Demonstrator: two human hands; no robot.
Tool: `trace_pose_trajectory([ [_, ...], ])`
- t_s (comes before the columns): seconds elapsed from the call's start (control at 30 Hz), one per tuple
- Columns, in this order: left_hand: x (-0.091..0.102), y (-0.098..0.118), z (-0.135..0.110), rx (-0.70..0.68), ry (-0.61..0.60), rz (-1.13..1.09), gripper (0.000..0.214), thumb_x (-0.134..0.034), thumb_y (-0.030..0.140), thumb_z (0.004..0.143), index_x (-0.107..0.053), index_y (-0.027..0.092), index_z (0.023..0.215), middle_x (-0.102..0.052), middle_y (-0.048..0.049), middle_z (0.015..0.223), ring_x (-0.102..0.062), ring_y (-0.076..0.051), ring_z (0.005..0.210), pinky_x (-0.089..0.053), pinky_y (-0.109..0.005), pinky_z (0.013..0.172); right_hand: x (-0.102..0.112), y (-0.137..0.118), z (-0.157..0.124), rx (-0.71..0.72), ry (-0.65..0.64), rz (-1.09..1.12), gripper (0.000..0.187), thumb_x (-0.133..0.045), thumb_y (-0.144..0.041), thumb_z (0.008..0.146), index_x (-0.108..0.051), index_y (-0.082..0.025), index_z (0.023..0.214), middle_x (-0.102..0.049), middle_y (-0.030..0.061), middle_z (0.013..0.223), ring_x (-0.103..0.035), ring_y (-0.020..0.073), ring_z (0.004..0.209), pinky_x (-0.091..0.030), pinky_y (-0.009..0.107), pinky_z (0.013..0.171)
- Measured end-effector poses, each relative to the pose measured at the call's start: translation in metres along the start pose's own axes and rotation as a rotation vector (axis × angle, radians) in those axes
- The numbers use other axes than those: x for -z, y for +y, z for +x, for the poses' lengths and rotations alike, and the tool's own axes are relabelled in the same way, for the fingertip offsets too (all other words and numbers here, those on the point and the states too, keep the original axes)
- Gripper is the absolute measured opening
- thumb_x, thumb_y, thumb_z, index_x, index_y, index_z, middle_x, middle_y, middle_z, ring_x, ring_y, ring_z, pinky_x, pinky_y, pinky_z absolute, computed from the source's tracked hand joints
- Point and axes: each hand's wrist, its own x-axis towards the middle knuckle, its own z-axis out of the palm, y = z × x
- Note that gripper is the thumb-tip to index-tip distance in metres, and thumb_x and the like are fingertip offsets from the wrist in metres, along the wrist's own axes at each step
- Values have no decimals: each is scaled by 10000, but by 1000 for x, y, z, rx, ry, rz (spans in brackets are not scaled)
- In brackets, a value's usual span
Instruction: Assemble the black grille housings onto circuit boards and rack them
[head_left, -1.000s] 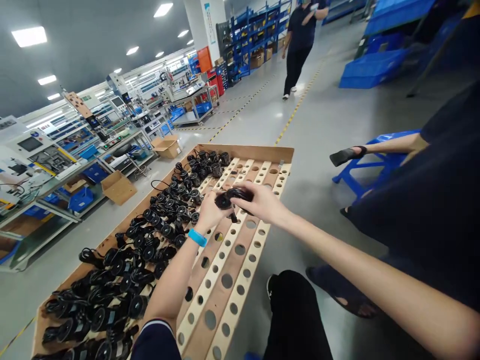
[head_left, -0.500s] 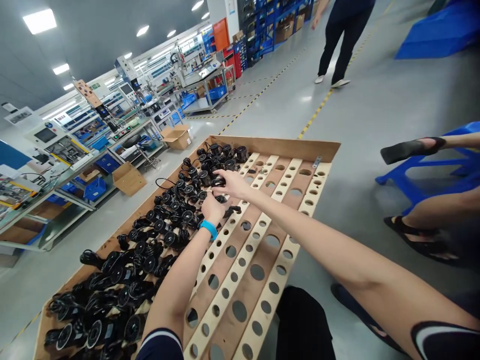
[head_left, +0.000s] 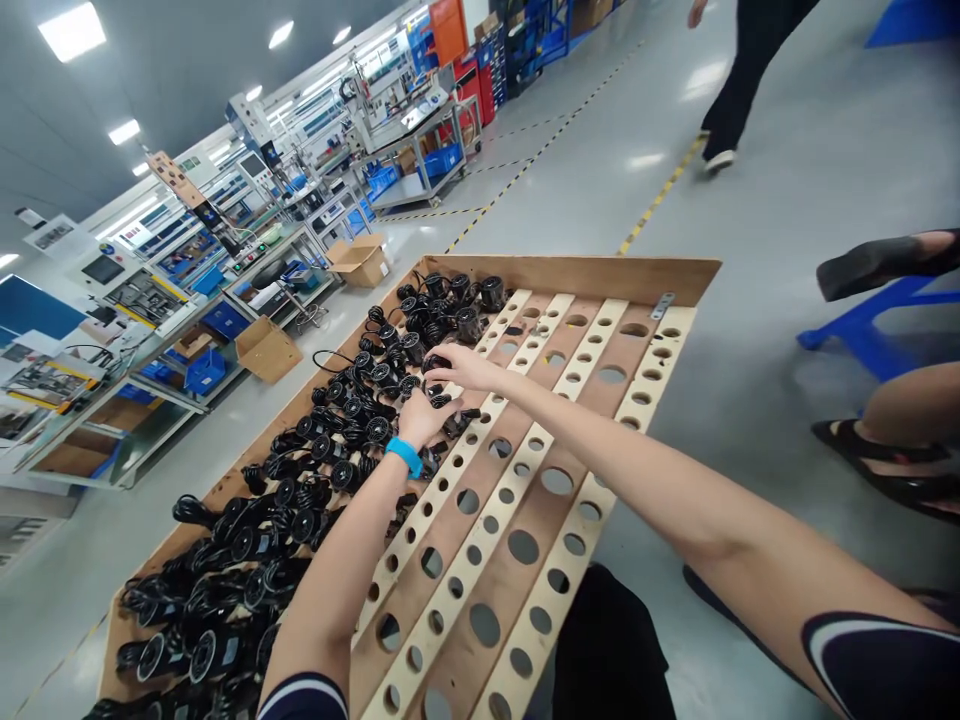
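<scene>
Rows of black, round, motor-like parts with coiled black cables [head_left: 326, 445] fill the left side of a wooden tray [head_left: 570, 275]. At the inner edge of those rows, my two hands come together over one such part. My left hand [head_left: 424, 418], with a blue band on its wrist, curls its fingers around the near side of this black motor-like part. Just beyond it, my right hand [head_left: 469, 368] closes its fingers on a black cable coil [head_left: 435, 362]. My fingers partly hide the part between the hands.
Bare slats with round holes [head_left: 523, 546] make up the tray's right side. Cardboard boxes [head_left: 268, 350] stand on the floor beyond, near benches with machines [head_left: 120, 290]. A person [head_left: 742, 80] walks at the upper right; another person's feet [head_left: 885, 465] are by a blue stool frame [head_left: 862, 325].
My view has shifted slightly, and both hands stay over the same part, the left a little further from the right. The walking person has moved to the right.
</scene>
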Motion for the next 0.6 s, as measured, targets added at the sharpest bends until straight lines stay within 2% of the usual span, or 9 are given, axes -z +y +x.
trace_pose_trajectory([
  [0.1, 13, -14, 3, -81, -130, -75, 356, -747, 501, 827, -624, 177, 911, -736, -69, 866, -704, -219, 763, -510, -293, 685, -17, 4, 2, -69, 36, 137, 353, -601, -497, 932, -688, -155, 933, -722, 45, 910, -620, 196, 830, -461, 299, 741],
  [0.17, 20, -21, 4, -126, -179, -116, 298, -796, 420, 782, -628, 183, 846, -684, -2, 725, -641, -164, 647, -481, -262, 630, -29, 4, 5, -120, 64, 215, 385, -582, -514, 948, -678, -148, 884, -694, 12, 819, -611, 179, 775, -465, 290, 701],
  [0.23, 24, -26, 3, -150, -199, -140, 304, -842, 380, 719, -619, 180, 772, -622, 32, 630, -587, -142, 595, -454, -251, 600, -39, 2, 10, -171, 72, 286, 385, -599, -510, 965, -675, -143, 874, -669, -5, 783, -616, 164, 736, -491, 292, 685],
  [0.33, 26, -30, 5, -141, -224, -174, 337, -773, 450, 786, -611, 171, 691, -578, 29, 561, -560, -136, 551, -448, -255, 576, -52, 1, 17, -246, 54, 391, 331, -623, -458, 994, -679, -133, 1023, -692, 25, 946, -671, 173, 817, -573, 329, 738],
  [0.43, 25, -31, 8, -119, -185, -194, 369, -740, 498, 818, -623, 162, 720, -642, -16, 630, -622, -164, 601, -492, -279, 614, -60, 3, 21, -300, 26, 487, 337, -647, -405, 992, -647, -151, 1212, -673, 72, 1191, -684, 225, 1000, -605, 400, 844],
  [0.5, 25, -28, 10, -121, -88, -189, 372, -809, 480, 760, -632, 160, 829, -705, -63, 795, -678, -206, 736, -522, -309, 701, -62, 5, 22, -319, 8, 538, 349, -650, -390, 991, -634, -159, 1252, -657, 85, 1246, -676, 238, 1051, -600, 423, 879],
  [0.6, 24, -22, 12, -145, 75, -183, 537, -875, 418, 698, -596, 155, 1075, -701, -143, 1110, -683, -275, 1020, -521, -357, 865, -63, 7, 21, -326, -16, 588, 346, -646, -385, 995, -630, -160, 1257, -657, 89, 1246, -675, 234, 1052, -598, 429, 887],
])
